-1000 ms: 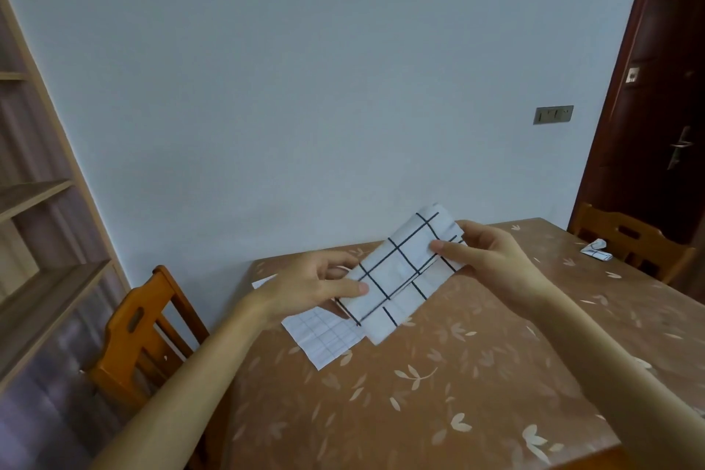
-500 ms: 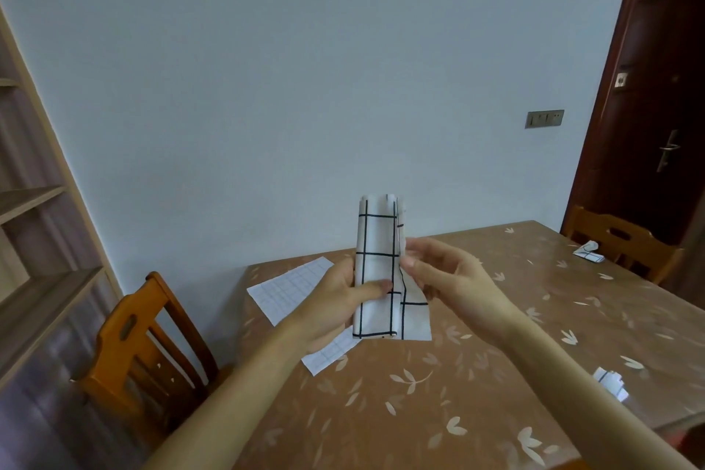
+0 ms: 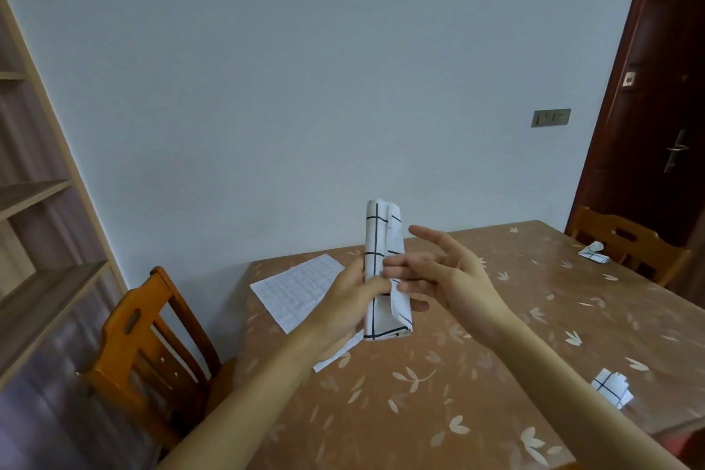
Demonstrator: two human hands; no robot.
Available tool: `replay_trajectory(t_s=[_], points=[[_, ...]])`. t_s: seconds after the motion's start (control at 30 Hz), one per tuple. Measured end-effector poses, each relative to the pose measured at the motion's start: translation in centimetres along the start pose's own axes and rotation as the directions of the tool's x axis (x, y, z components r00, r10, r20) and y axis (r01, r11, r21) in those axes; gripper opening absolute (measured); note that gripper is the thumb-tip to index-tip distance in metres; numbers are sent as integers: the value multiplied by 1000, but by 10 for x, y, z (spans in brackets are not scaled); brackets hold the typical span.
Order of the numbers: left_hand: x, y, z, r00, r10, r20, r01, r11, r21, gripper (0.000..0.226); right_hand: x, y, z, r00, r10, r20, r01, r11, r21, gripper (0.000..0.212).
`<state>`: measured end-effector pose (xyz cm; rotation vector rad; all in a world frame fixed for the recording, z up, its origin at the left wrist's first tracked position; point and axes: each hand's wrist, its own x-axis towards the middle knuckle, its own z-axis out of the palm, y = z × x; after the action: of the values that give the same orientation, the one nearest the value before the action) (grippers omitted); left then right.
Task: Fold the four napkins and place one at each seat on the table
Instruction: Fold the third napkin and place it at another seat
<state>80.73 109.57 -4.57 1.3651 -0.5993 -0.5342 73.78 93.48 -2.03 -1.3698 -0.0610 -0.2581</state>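
Two hands hold one white cloth napkin with a bold black grid [image 3: 379, 240], folded into a narrow strip and standing upright in the air above the brown leaf-patterned table [image 3: 438, 393]; the left hand [image 3: 343, 311] grips the strip's middle from the left, thumb laid across its front; the right hand [image 3: 454, 279] pinches the strip's right-hand flap between thumb and middle fingers, its index finger straight, pointing up and clear of the cloth. Behind the left hand a flat white napkin with a fine pale grid [image 3: 297, 286] lies unfolded on the table near the far left corner, partly hidden by the wrist; a small folded black-grid napkin [image 3: 611, 391] sits by the near right edge; another folded napkin [image 3: 593, 253] lies at the far right edge, just in front of a wooden chair [image 3: 602, 225]; an orange wooden chair [image 3: 122, 340] stands at the table's left end; wooden shelving [image 3: 45, 279] lines the left side; a dark brown door [image 3: 656, 107] and a grey switch plate [image 3: 551, 117] are on the right.
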Motion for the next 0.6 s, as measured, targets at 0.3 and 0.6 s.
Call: replay_trajectory(t_s=[0.3, 0.6], points=[[-7, 5, 2, 995, 34, 94, -33, 999, -13, 55, 4, 3, 4, 962, -206, -182, 161, 959, -233, 42], [-15, 7, 10, 993, -63, 102, 37, 970, 241, 29, 9, 1, -6, 999, -16, -52, -3, 940, -342, 16]])
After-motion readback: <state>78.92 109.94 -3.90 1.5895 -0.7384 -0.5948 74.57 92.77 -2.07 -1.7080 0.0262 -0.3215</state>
